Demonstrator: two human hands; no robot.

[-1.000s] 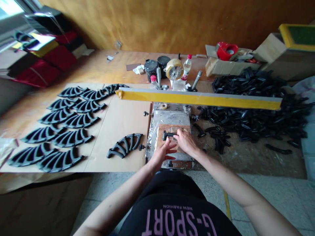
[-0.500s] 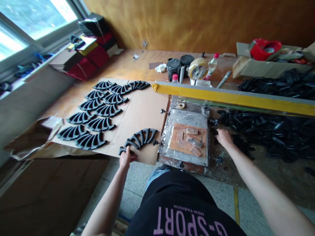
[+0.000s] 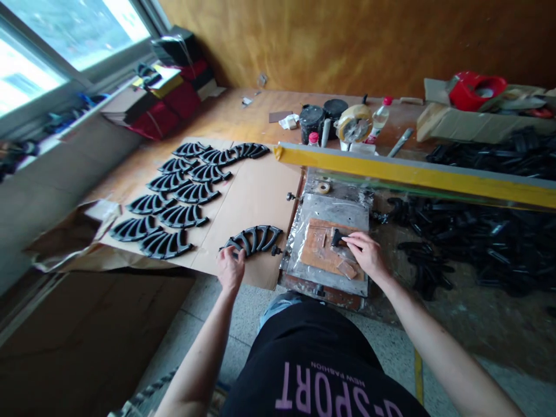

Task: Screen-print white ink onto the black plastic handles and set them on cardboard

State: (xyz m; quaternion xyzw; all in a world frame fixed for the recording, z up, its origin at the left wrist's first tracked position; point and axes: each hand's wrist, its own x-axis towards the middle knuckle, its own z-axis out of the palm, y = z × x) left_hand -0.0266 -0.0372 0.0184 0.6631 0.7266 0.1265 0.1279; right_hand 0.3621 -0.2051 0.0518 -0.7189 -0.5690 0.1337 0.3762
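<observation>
Black T-shirt (image 3: pixel 317 330), pink upside-down lettering (image 3: pixel 326 389): "NEW FASHION", and "SPORT" partly cut off.
The person's left hand (image 3: pixel 231 269) curls at a fan of curved black plastic pieces (image 3: pixel 255 240), any grip impossible to tell; the right hand (image 3: pixel 366 253) clamps its fingertips on a black plastic piece (image 3: pixel 336 237), partly covered, over a flat brown board (image 3: pixel 314 250). A glossy black heap (image 3: pixel 495 237) beyond runs out of frame.

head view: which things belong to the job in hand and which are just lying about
Likely in use:
black curved piece in the right hand
brown pad below it
row of black pieces at the left hand
heap of black pieces

Likely lying about:
taller red-capped bottle
crumpled white paper
small tape roll
cardboard carton
</observation>
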